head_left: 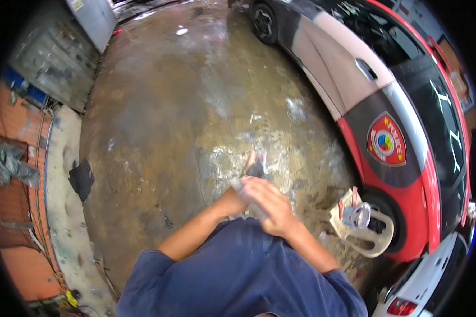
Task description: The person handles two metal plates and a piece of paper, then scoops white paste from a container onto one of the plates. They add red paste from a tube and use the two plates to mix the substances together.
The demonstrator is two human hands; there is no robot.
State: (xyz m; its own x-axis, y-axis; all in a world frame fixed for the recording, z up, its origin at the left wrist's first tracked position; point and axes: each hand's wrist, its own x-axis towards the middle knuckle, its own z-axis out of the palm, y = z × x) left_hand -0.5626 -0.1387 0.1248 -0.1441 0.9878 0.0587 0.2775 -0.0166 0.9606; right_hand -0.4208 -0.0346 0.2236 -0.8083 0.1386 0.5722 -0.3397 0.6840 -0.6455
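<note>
My left hand (pixel 231 201) and my right hand (pixel 272 199) meet in front of my chest, both smeared by motion. Closed along a pale grey flat strip (pixel 254 202), my right hand lies partly over the left. The strip's exact kind is not clear. A small dark piece (pixel 257 168) shows at the left hand's fingertips, and its kind cannot be made out. Most of the left fingers are hidden behind the right hand and the strip.
To the right stands a car with pinkish-beige, grey and red panels and a police badge (pixel 386 139). A cream plastic chair (pixel 373 243) by its rear wheel carries a can (pixel 360 215). Black sheet (pixel 81 180) lies by the left ledge; the concrete floor (pixel 153 105) looks wet.
</note>
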